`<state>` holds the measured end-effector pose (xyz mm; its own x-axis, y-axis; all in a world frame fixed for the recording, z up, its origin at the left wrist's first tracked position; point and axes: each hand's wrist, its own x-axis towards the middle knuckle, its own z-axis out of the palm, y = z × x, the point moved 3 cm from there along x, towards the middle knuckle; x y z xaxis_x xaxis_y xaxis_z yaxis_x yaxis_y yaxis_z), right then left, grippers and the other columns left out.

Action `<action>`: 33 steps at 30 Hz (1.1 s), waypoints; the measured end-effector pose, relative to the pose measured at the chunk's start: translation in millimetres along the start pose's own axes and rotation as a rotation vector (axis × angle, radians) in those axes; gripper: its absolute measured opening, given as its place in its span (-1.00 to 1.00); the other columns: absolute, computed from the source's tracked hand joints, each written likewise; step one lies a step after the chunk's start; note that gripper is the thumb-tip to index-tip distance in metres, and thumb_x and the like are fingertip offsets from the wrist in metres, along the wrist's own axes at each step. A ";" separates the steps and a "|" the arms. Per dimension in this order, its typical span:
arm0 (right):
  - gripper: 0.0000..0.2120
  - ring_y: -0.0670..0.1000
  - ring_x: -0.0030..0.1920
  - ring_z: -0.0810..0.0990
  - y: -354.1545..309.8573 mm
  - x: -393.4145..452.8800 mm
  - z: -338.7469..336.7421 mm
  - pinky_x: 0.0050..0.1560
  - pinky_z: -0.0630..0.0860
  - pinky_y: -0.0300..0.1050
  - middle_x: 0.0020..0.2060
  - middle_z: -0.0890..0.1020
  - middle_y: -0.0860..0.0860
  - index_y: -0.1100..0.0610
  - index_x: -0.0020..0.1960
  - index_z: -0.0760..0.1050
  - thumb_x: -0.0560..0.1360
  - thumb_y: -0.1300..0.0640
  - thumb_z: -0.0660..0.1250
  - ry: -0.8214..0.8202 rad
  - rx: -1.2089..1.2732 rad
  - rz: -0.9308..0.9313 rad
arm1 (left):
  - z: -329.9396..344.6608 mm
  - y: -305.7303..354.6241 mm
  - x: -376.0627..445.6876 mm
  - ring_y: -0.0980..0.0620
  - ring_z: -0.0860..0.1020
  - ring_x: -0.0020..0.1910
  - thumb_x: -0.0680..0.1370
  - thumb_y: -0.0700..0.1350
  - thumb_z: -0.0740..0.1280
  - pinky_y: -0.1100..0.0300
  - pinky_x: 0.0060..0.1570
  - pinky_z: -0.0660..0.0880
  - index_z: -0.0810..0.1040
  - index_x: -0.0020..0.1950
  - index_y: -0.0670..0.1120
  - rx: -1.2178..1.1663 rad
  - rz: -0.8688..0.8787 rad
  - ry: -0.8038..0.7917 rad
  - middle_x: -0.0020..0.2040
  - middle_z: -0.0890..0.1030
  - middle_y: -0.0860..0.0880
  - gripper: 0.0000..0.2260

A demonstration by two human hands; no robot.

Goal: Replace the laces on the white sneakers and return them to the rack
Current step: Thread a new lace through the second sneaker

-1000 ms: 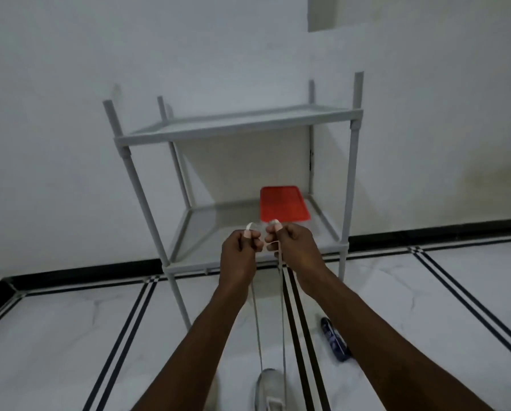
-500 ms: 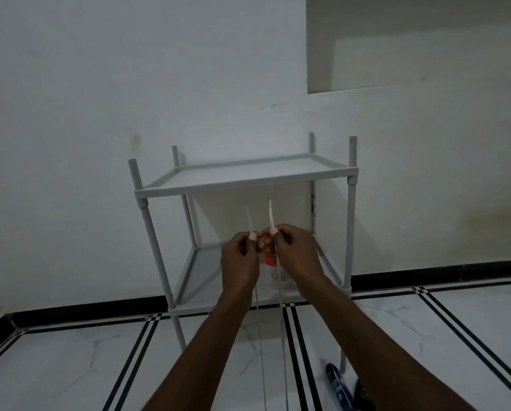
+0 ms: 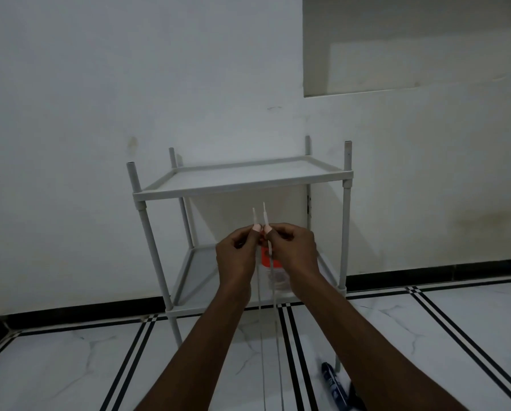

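Note:
My left hand (image 3: 237, 256) and my right hand (image 3: 293, 250) are raised side by side in front of the grey rack (image 3: 242, 188). Each hand pinches one end of a white lace (image 3: 275, 295), with the two stiff tips sticking up above my fingers. Both strands run straight down between my forearms and leave the bottom of the view. The white sneaker is out of view below.
A red-lidded clear container (image 3: 273, 271) sits on the rack's lower shelf, partly behind my hands. A dark blue object (image 3: 333, 384) lies on the tiled floor by the rack's right front leg. The rack stands against a white wall with a black skirting.
The view has tilted upward, so the sneaker at the bottom dropped out of sight. The lace tips now stand straight up from my fingers, and my hands have drawn closer together.

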<state>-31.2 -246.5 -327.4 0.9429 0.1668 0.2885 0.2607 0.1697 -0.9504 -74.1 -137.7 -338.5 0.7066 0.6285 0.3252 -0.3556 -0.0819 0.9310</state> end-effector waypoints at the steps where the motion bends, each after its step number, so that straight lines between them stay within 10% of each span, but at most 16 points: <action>1: -0.91 -0.14 -0.18 0.71 -0.2 0.5 1.3 -0.15 0.66 -0.18 -0.19 0.72 -0.05 0.06 0.02 0.67 0.55 0.14 0.40 -0.004 -0.002 0.003 | -0.2 0.1 1.0 0.17 0.68 -0.06 0.60 -0.06 0.42 0.29 -0.04 0.56 0.72 0.08 -0.04 -0.002 -0.005 0.003 -0.09 0.74 0.05 -0.87; 14: -0.90 -0.05 -0.16 0.69 36.5 -6.0 -9.3 -0.13 0.62 -0.12 -0.21 0.70 -0.04 0.04 -0.03 0.67 0.57 0.07 0.38 -0.072 -0.137 0.007 | -16.6 -22.6 -8.5 0.35 0.63 -0.10 0.55 0.02 0.46 0.44 -0.10 0.48 0.72 0.09 0.01 0.073 -0.006 0.033 -0.09 0.72 0.13 -0.84; 26: -0.90 -0.10 -0.24 0.69 304.2 -126.5 -86.8 -0.19 0.56 -0.30 -0.22 0.71 0.03 0.20 0.01 0.68 0.52 0.25 0.41 -0.328 -0.420 0.286 | -104.4 -295.8 -148.4 0.02 0.70 -0.17 0.57 -0.10 0.45 -0.12 0.07 0.62 0.68 -0.10 0.05 0.376 -0.393 0.049 -0.23 0.72 0.03 -0.93; 33: -0.95 -0.19 -0.12 0.66 368.6 -182.3 -93.0 -0.03 0.53 -0.40 -0.20 0.73 -0.05 0.16 -0.12 0.72 0.47 0.20 0.47 -0.510 -0.523 0.313 | -125.6 -341.7 -205.4 0.01 0.60 -0.05 0.57 -0.07 0.43 0.07 0.04 0.55 0.18 0.61 0.02 0.643 -0.466 0.044 0.04 0.60 -0.02 -0.33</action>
<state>-87.7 -304.7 -741.1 0.8102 0.5770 -0.1031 0.1823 -0.4153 -0.8912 -174.5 -141.7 -744.1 0.6663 0.7367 -0.1154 0.4030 -0.2255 0.8870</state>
